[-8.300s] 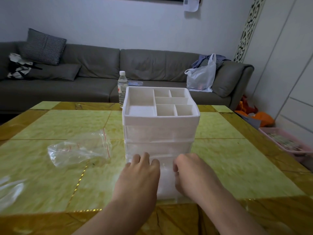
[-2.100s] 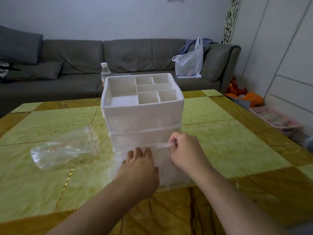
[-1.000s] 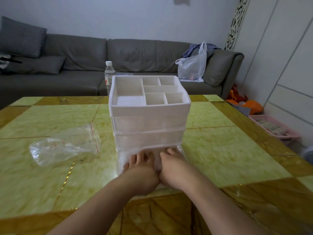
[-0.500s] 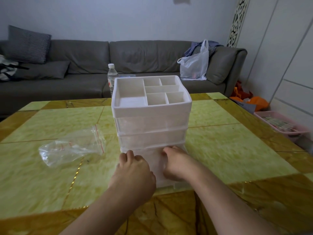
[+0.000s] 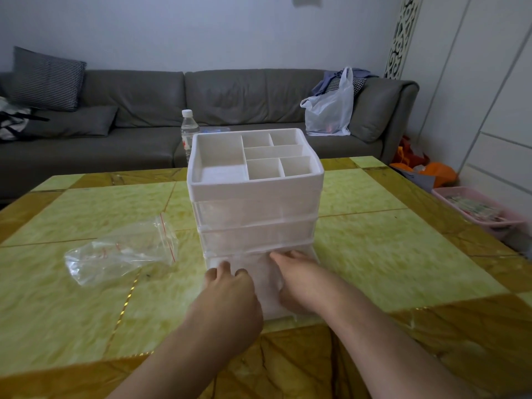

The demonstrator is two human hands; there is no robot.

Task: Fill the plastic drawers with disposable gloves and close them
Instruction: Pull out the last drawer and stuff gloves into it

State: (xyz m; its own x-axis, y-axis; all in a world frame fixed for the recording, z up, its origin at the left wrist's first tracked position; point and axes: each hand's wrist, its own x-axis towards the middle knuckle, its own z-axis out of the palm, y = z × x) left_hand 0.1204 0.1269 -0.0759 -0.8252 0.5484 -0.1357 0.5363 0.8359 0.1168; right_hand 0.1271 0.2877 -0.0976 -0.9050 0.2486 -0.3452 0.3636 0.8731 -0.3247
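White drawer unit (image 5: 254, 194) sits mid-table (image 5: 388, 254), divided tray on top, two upper drawers shut. Bottom drawer (image 5: 266, 286) is pulled out toward the person, with pale translucent gloves (image 5: 263, 272) inside. Left hand (image 5: 230, 295) rests at the drawer's left front, fingers curled; can't tell whether it grips anything. Right hand (image 5: 299, 280) lies flat on the gloves, fingers fairly straight, pressing. Empty zip bag (image 5: 121, 251) lies on the table left of the unit, apart from it. Water bottle (image 5: 189, 131) stands behind the unit.
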